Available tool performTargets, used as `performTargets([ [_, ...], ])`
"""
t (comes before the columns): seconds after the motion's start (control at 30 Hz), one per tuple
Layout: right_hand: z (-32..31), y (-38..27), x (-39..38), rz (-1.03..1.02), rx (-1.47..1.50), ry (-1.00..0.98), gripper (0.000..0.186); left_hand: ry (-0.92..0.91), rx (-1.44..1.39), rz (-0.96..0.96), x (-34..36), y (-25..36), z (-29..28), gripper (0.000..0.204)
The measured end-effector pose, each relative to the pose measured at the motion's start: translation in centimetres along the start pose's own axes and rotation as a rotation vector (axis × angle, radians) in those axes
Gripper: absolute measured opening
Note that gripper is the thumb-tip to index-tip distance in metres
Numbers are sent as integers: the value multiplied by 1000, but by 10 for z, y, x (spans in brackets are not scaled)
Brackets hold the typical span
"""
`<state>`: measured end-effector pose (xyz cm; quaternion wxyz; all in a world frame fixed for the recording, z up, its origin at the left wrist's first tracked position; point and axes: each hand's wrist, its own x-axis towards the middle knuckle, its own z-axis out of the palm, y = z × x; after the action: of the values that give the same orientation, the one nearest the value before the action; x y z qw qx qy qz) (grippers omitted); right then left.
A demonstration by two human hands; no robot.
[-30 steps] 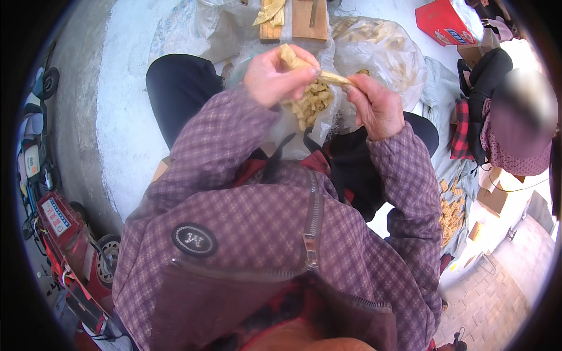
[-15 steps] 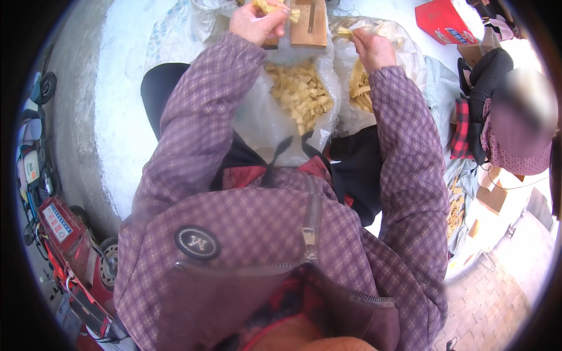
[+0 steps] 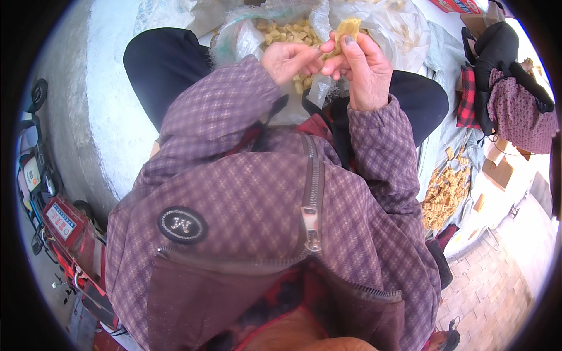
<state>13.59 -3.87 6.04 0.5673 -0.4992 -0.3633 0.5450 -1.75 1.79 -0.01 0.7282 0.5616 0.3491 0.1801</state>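
Observation:
Both my hands meet above the bags in front of my lap. My right hand point(image 3: 367, 69) pinches a flat yellow folded strip point(image 3: 349, 28), its upper end sticking up past the thumb. My left hand point(image 3: 288, 60) is closed at the strip's lower end, thumb against fingers; the fingers partly hide that end. Beneath and behind the hands, a translucent plastic bag point(image 3: 249, 40) contains many short yellow pieces point(image 3: 287, 33). More yellow material shows behind my right hand in a second whitish bag point(image 3: 404, 30).
My dark-trousered knees point(image 3: 167, 64) spread on either side of the bags. To the right, orange-brown curled pieces point(image 3: 448, 196) lie on a grey sheet, near a cardboard box point(image 3: 499, 172). Another person point(image 3: 521, 111) sits at far right. A red vehicle point(image 3: 67, 228) stands at left.
My hands have come down and together from the wooden block with a slot, which has left the view. The view has shifted, showing more of my knees. The left hand's earlier bundle is out of sight.

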Motion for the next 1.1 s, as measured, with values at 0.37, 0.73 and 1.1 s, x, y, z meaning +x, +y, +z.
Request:
performTargets([
  [0.37, 3, -2, -70, 144, -15, -123, 26, -269, -724, -277, 3, -10, 39, 39],
  [0.73, -16, 12, -52, -51, -369, 148, 18, -280, -145, -121, -4, -3, 57, 16],
  [1.1, -34, 25, -46, 430, -2, -46, 22, 45, 548, 580, -16, 19, 36, 42],
])
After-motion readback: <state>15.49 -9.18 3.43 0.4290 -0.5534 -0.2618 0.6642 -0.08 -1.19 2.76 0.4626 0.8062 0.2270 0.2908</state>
